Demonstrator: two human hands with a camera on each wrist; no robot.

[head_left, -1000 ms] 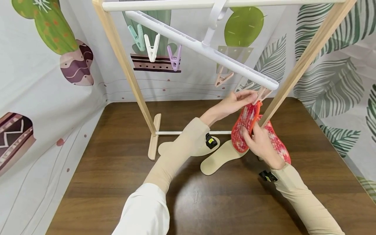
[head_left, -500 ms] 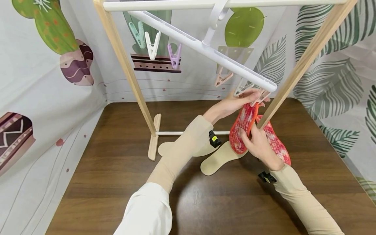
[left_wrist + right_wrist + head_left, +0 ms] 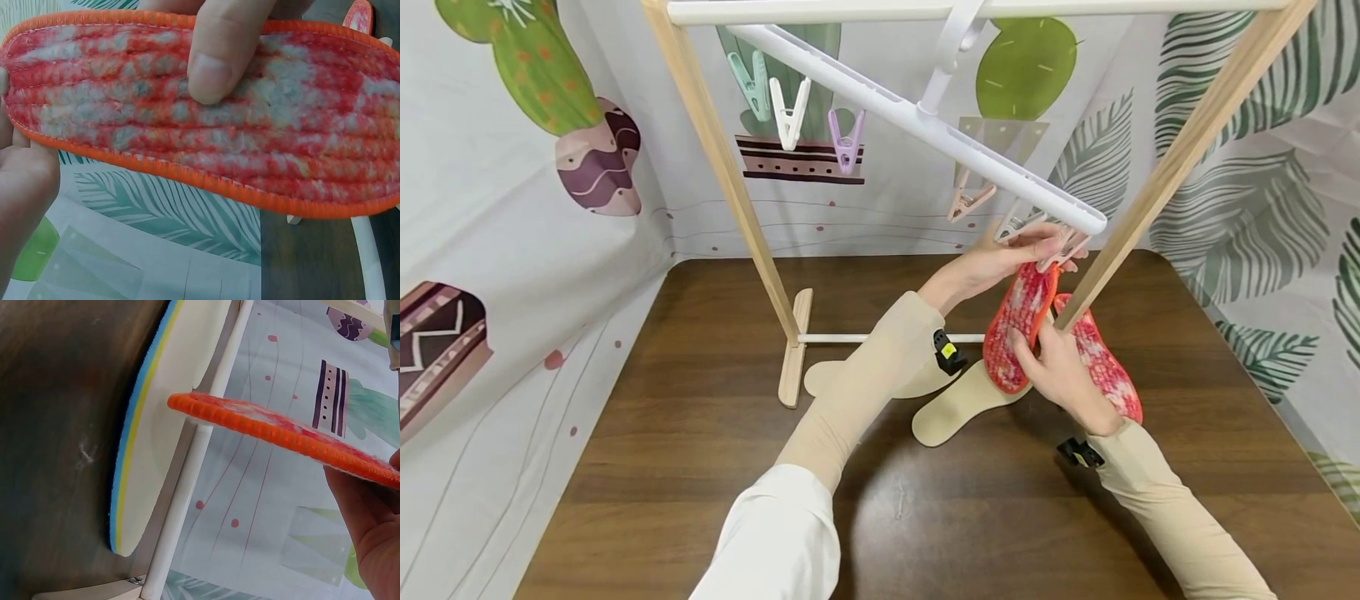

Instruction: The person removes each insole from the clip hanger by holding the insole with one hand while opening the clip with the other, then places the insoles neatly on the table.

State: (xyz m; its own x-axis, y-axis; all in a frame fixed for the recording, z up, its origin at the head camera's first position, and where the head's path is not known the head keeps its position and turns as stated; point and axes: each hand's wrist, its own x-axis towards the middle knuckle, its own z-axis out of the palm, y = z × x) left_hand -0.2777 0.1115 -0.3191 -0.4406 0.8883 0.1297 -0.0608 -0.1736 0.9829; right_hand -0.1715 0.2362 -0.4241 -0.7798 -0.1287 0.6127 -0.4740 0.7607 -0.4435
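Note:
In the head view a red-and-white insole with an orange edge hangs upright under the low right end of a white clip hanger. My left hand pinches the pale pink clothes peg there, at the insole's upper tip; whether the peg has closed on the tip I cannot tell. Lower down, my right hand grips the insole by its side, and its thumb presses the quilted face in the left wrist view. The right wrist view shows the insole edge-on.
A second red insole lies behind the wooden right post. Two beige insoles lie on the brown table, one beneath the hands and one partly under the left sleeve. More pegs, including a purple one, hang from the bar.
The insole and my left hand have shifted slightly left, with the hanger's right end moving a little too. Left fingertips now show beyond the peg. My right hand keeps its grip.

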